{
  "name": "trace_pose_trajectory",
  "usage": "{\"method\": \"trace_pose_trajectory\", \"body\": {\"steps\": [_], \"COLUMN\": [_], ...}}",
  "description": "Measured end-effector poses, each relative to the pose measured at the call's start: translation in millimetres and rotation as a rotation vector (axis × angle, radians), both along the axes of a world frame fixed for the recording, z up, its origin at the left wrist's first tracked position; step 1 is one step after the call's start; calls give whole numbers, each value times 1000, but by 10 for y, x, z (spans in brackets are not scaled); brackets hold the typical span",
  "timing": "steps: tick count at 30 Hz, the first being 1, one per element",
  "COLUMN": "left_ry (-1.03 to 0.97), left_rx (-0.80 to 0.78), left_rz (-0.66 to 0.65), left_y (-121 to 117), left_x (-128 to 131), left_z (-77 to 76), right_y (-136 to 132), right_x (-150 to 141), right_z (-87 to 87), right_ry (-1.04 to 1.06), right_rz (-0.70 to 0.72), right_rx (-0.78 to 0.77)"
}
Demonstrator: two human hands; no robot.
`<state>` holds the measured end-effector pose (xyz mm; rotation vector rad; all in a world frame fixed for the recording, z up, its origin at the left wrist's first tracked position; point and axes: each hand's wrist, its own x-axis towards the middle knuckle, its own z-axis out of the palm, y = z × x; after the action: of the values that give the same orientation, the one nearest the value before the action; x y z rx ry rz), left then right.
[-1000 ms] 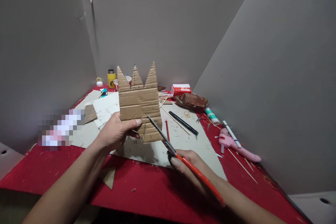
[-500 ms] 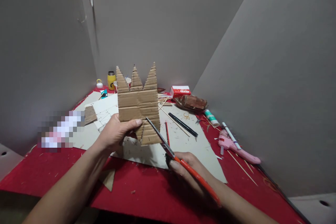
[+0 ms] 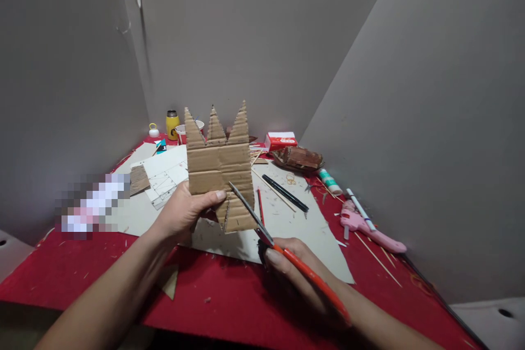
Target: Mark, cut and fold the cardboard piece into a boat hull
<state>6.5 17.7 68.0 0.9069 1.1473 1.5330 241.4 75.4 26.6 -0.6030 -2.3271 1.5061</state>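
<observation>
My left hand [image 3: 182,214] pinches the lower left edge of a brown corrugated cardboard piece [image 3: 219,167] and holds it upright above the table. Its top is cut into three pointed spikes, and a notch is cut into its bottom edge. My right hand [image 3: 293,262] grips red-handled scissors [image 3: 283,249]. The blades reach up and left into the cardboard's lower part, beside the notch.
A red cloth [image 3: 246,301] covers the table, with grey sheets [image 3: 295,229] spread on it. A black pen [image 3: 286,192], red pencil [image 3: 260,205], pink glue gun [image 3: 369,229], glue stick [image 3: 330,181], red box [image 3: 281,140], yellow bottle [image 3: 172,123] and cardboard scraps [image 3: 169,280] lie around. Grey walls close both sides.
The cardboard has shifted slightly to the right and down. The scissor blades have stayed in its lower part, with the cut a little further in.
</observation>
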Motion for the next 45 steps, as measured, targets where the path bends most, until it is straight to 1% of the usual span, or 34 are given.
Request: {"method": "trace_pose_trajectory", "body": {"steps": [5, 9, 13, 19, 24, 29, 36, 42, 45], "left_ry": [-15, -12, -11, 43, 77, 66, 58, 62, 45], "left_rx": [18, -2, -1, -8, -2, -2, -1, 32, 17], "left_rz": [-8, -1, 8, 11, -4, -12, -17, -62, -61], "left_y": [-1, 5, 2, 1, 14, 23, 24, 22, 23], "left_x": [2, 9, 6, -30, -3, 19, -2, 1, -2], "left_z": [17, 27, 20, -4, -17, -24, -27, -19, -16], "right_y": [-4, 11, 37, 25, 47, 59, 8, -2, -4], "right_x": [-3, 0, 2, -20, -15, 15, -14, -5, -6], "right_z": [9, 4, 9, 42, 19, -26, -5, -10, -22], "right_ry": [-15, -33, -17, 11, -1, -11, 4, 9, -8], "right_rz": [-16, -17, 8, 55, 77, 53, 11, 7, 6], "right_rx": [-9, -1, 30, -22, -13, 2, -27, -12, -41]}}
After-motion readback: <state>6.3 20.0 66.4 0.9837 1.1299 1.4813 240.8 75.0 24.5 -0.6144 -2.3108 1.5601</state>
